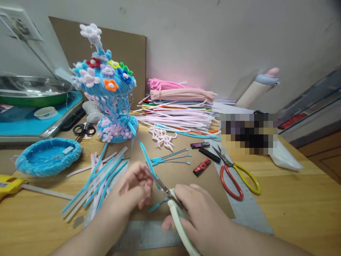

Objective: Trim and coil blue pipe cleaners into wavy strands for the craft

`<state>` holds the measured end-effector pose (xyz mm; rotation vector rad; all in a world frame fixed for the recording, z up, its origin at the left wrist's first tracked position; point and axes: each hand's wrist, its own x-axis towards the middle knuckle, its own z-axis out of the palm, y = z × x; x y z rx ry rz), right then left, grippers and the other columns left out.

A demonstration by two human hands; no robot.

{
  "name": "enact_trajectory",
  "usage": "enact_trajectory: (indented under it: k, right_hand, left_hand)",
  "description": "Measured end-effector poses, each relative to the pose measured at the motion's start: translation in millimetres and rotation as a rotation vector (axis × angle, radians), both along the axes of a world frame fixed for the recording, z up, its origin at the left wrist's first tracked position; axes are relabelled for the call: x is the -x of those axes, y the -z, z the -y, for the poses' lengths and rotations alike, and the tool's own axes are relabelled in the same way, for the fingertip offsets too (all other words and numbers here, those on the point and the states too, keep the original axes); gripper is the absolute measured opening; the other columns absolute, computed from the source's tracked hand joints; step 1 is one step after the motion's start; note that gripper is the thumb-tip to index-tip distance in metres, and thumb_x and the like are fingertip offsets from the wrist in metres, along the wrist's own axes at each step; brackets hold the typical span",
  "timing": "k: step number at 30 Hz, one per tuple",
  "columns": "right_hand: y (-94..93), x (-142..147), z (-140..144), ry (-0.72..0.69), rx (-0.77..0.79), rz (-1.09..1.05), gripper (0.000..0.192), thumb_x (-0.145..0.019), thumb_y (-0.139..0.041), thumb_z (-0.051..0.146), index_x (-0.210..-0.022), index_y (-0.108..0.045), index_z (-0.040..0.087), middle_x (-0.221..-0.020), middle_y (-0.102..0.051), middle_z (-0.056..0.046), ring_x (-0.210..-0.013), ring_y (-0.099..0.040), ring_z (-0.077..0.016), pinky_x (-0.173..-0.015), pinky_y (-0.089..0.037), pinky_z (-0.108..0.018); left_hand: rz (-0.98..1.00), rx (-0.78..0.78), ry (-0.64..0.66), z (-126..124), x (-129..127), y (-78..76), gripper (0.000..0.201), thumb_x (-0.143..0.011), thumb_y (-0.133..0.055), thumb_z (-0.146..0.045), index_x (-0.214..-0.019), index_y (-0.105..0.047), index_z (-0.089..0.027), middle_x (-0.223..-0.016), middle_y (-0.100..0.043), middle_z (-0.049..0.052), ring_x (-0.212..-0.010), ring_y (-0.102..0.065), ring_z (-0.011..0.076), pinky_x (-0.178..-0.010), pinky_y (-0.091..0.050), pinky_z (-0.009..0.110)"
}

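My left hand is closed, its fingertips pinching a long light-blue pipe cleaner that slants up toward the back left. In my right hand are scissors with pale green handles, their blades pointing at my left fingers and lying against the pipe cleaner's lower end. Whether the blades are fully closed I cannot tell. Below them lies a short trimmed blue piece on the cardboard sheet. Farther back on it rest several trimmed blue pieces with thin dark stems and curled white pipe cleaner shapes.
A blue pipe cleaner lamp-like ornament with flowers stands behind my left hand. Blue and pale strips, a blue fuzzy dish and a yellow glue gun are left. Red-and-yellow-handled scissors lie right; pipe cleaner bundles sit behind.
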<state>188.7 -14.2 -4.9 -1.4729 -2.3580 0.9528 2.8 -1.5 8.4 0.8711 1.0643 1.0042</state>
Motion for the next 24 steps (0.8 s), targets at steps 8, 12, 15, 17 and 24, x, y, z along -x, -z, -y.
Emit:
enact_trajectory:
  k: [8,12,15,17,24]
  right_hand:
    - [2.0,0.9,-0.6,-0.07,-0.064,0.062,0.039,-0.08,-0.057,0.056,-0.069,-0.053,0.02,-0.071,-0.059,0.001,-0.062,-0.045,-0.015,-0.064,-0.024,-0.029]
    - [2.0,-0.4,-3.0,-0.046,-0.071,0.022,0.039,-0.079,-0.061,0.055,-0.066,-0.051,0.02,-0.068,-0.058,0.003,-0.061,-0.044,-0.0134,-0.064,-0.024,-0.028]
    - [0.6,-0.8,-5.2,-0.027,-0.046,-0.008,0.038,-0.078,-0.064,0.052,-0.064,-0.049,0.019,-0.064,-0.055,0.005,-0.061,-0.043,-0.0126,-0.062,-0.023,-0.027]
    - [-0.3,-0.5,-5.9,-0.005,-0.018,-0.019,0.041,-0.076,-0.065,0.054,-0.063,-0.048,0.019,-0.062,-0.053,0.005,-0.061,-0.043,-0.0125,-0.061,-0.023,-0.026]
    - [-3.5,1.1,-5.1,0.018,0.068,-0.062,0.043,-0.072,-0.067,0.056,-0.061,-0.048,0.019,-0.061,-0.051,0.006,-0.06,-0.043,-0.0118,-0.059,-0.023,-0.025]
  left_hand:
    - [-0.04,-0.076,-0.353,-22.6,35.4,-18.2,0.027,-0.068,-0.073,-0.03,-0.09,-0.066,-0.018,-0.072,-0.057,-0.002,-0.049,-0.046,0.0047,-0.038,-0.035,0.012]
    - [-0.024,-0.058,-0.35,-23.3,40.4,-18.4,0.019,-0.063,-0.078,-0.025,-0.077,-0.068,-0.015,-0.061,-0.061,-0.001,-0.051,-0.055,0.0084,-0.044,-0.046,0.014]
    - [-0.017,-0.066,-0.387,-21.9,37.2,-17.9,0.016,-0.065,-0.076,-0.025,-0.075,-0.068,-0.016,-0.063,-0.066,0.001,-0.054,-0.061,0.0108,-0.05,-0.052,0.016]
    - [-0.009,-0.076,-0.405,-21.2,34.9,-17.2,0.013,-0.065,-0.076,-0.024,-0.073,-0.068,-0.016,-0.062,-0.067,0.001,-0.054,-0.062,0.0107,-0.053,-0.054,0.016]
    - [0.029,-0.075,-0.411,-22.8,32.7,-13.3,0.015,-0.062,-0.078,-0.023,-0.071,-0.068,-0.015,-0.063,-0.066,0.0,-0.054,-0.063,0.0104,-0.053,-0.055,0.014]
